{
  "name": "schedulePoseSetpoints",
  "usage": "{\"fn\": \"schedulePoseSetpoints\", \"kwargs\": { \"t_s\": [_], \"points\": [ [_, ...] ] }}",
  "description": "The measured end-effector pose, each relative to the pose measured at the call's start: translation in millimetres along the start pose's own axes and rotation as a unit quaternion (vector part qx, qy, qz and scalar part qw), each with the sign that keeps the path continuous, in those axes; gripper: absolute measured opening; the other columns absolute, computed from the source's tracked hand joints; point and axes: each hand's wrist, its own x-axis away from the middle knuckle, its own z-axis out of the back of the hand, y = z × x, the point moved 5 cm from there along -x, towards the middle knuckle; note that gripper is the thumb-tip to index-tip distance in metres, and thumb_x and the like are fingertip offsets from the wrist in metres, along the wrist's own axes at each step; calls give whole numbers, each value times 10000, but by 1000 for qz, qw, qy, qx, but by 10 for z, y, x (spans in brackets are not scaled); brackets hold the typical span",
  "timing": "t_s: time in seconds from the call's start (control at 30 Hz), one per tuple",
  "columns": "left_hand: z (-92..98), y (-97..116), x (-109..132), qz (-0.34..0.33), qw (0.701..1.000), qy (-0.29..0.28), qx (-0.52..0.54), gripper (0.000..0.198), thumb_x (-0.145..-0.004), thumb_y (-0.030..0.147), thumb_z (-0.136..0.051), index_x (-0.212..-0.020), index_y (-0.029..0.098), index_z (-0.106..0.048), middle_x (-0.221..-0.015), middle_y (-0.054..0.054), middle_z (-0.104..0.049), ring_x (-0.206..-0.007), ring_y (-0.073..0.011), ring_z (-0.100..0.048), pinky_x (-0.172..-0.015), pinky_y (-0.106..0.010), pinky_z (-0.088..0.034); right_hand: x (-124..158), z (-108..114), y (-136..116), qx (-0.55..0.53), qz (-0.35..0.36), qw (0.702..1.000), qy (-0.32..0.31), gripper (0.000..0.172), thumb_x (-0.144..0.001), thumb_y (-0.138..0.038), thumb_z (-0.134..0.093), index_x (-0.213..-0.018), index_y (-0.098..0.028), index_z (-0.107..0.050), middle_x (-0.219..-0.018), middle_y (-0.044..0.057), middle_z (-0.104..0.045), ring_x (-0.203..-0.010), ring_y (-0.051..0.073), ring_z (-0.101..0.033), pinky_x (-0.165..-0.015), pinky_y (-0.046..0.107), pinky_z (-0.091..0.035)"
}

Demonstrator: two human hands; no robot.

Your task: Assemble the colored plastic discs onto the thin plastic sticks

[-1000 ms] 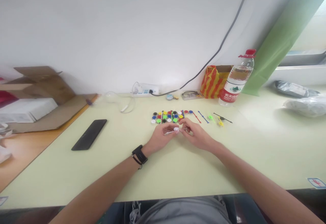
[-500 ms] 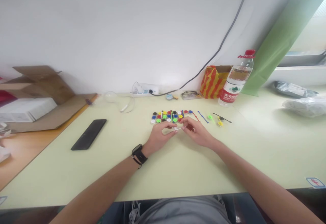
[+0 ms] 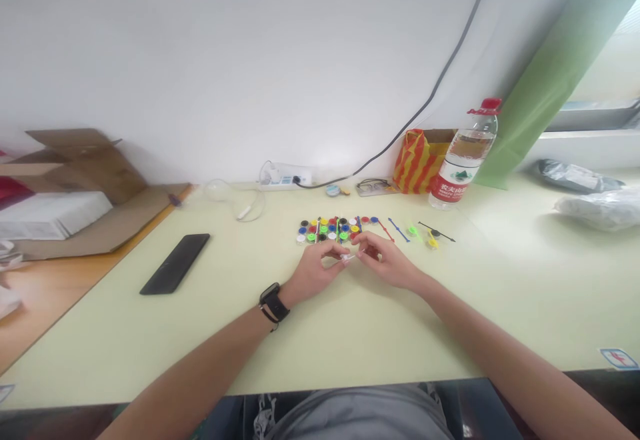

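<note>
Your left hand (image 3: 313, 270) has its thumb and forefinger nearly together, pinching a small white piece (image 3: 347, 257); just beside it, your right hand (image 3: 387, 263) has its fingers bent inward, though you cannot tell from here whether they grip anything. Beneath both spreads the table (image 3: 350, 333). A bottle (image 3: 463, 160) stands beyond and to the right of your right hand, and a phone (image 3: 175, 264) lies well to the left of your left hand. The coloured discs (image 3: 331, 229) lie just beyond your fingertips, and a blue stick (image 3: 399, 230) lies beyond your right hand. Half a second ago, a thin white length spanned your fingertips; now the white shows shorter, at your left fingertips, so you are probably turning it between your hands.
</note>
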Motion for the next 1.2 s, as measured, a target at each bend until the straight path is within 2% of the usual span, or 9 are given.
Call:
{"fn": "schedulePoseSetpoints", "kwargs": {
  "t_s": [0.27, 0.47, 0.67, 0.77, 0.87, 0.97, 1.03, 1.1, 1.2],
  "points": [
    [-8, 4, 6, 15, 999, 2, 52, 206, -887, 358, -766, -962, 170, -722, -1009, -92, -741, -943, -217, -701, -899, -367, -580, -14, 26, -21, -34, 5, 999, 4, 266, -992, -426, -557, -1182, -243, -594, -834, 13, -579, -741, 183, -546, -688, 333, -493],
    [-76, 57, 2, 43, 985, -69, 155, 223, -915, 359, -745, -1026, 165, -734, -1128, -131, -725, -1027, -232, -692, -953, -382, -562, -31, 66, -16, -88, -1, 996, 10, 271, -988, -426, -576, -1186, -242, -600, -1000, 60, -641, -839, 192, -598, -740, 345, -517],
    [-47, -54, -20, 73, 982, -21, 171, 283, -883, 360, -787, -1089, 178, -718, -1098, -93, -732, -1007, -205, -700, -976, -369, -568, -33, 173, -38, -19, 20, 995, 95, 281, -967, -444, -606, -1181, -261, -611, -1124, 85, -655, -877, 200, -624, -712, 337, -528],
    [-34, -90, -25, 83, 981, -4, 174, 288, -884, 372, -784, -1082, 172, -720, -1078, -92, -742, -1007, -211, -712, -966, -373, -581, -25, 149, -81, 16, 34, 997, 63, 245, -996, -451, -561, -1052, -246, -683, -963, 70, -686, -807, 203, -609, -677, 336, -504],
    [-20, -92, -29, 82, 981, -1, 175, 294, -884, 372, -785, -1088, 169, -723, -1071, -91, -747, -1009, -214, -717, -964, -375, -589, -6, 90, -103, 3, 40, 999, 33, 322, -1021, -438, -521, -1256, -253, -641, -833, 35, -644, -729, 188, -573, -657, 332, -484],
    [-1, -84, -33, 77, 981, 5, 178, 294, -879, 368, -788, -1087, 168, -728, -1083, -95, -750, -1019, -218, -719, -974, -383, -590, 11, 68, -97, -36, 41, 996, 64, 507, -1016, -441, -534, -1486, -278, -438, -928, 23, -615, -685, 156, -537, -648, 318, -476],
    [11, -82, -35, 76, 980, 14, 181, 296, -869, 364, -797, -1079, 165, -732, -1087, -99, -752, -1022, -220, -719, -980, -390, -591, 17, 79, -79, -54, 28, 994, 94, 427, -1014, -478, -533, -1383, -263, -520, -960, 26, -604, -666, 140, -517, -647, 310, -469],
    [20, -85, -37, 80, 980, 26, 183, 296, -855, 357, -810, -1064, 162, -736, -1076, -99, -752, -1017, -222, -720, -978, -394, -595, 8, 64, -64, -60, 4, 996, 68, 375, -1038, -529, -462, -1006, -211, -658, -822, 21, -584, -643, 140, -500, -647, 308, -453],
    [27, -85, -38, 83, 979, 39, 182, 289, -842, 351, -820, -1045, 162, -739, -1061, -93, -749, -1007, -219, -719, -973, -391, -598, -5, 19, -56, -72, -32, 997, -16, 624, -1050, -588, -378, -563, -205, -453, -562, -6, -426, -548, 133, -409, -588, 307, -386]
  ]
}}
